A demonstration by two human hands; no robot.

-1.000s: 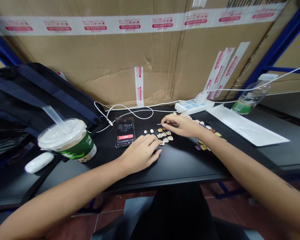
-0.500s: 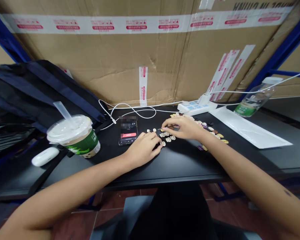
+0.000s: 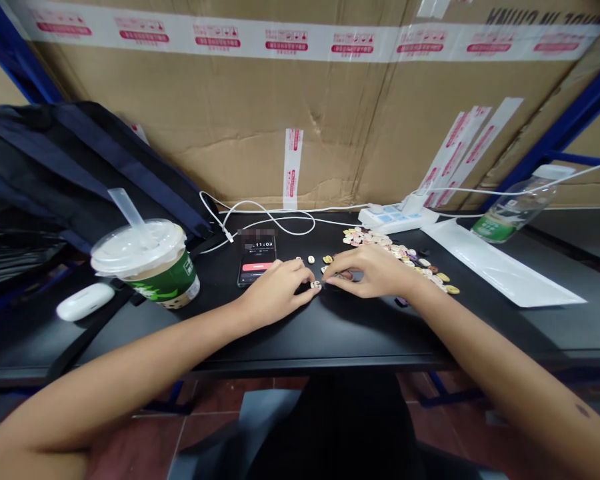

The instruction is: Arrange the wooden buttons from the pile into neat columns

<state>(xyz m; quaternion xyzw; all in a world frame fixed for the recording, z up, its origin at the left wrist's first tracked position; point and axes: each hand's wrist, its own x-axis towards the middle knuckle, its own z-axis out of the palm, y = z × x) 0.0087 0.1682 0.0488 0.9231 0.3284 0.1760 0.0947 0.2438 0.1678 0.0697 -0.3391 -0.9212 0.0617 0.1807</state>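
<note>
My left hand [image 3: 283,287] lies low over the black table, its thumb and forefinger closed on a small cream button [image 3: 316,285] with dark marks. Right beside it, my right hand [image 3: 367,270] has its thumb and forefinger pinched together, their tips at the button's right edge. Whatever those fingertips hold is too small to make out. A loose cream button [image 3: 311,259] and a yellow button [image 3: 328,259] lie just behind the hands. Other buttons are partly hidden under my right hand. A heap of mixed buttons [image 3: 375,239] spreads behind and right of it.
On the left stand a lidded drink cup [image 3: 165,267], a white case [image 3: 85,302] and a dark backpack [image 3: 80,167]. A phone [image 3: 257,257] lies behind my left hand. Farther back are a white cable [image 3: 260,205], power strip [image 3: 400,220], white packet [image 3: 505,267] and bottle [image 3: 515,207].
My right hand has come down and toward me, so its fingertips meet the button at my left hand. My left hand has shifted slightly left with the button. The view has moved a little.
</note>
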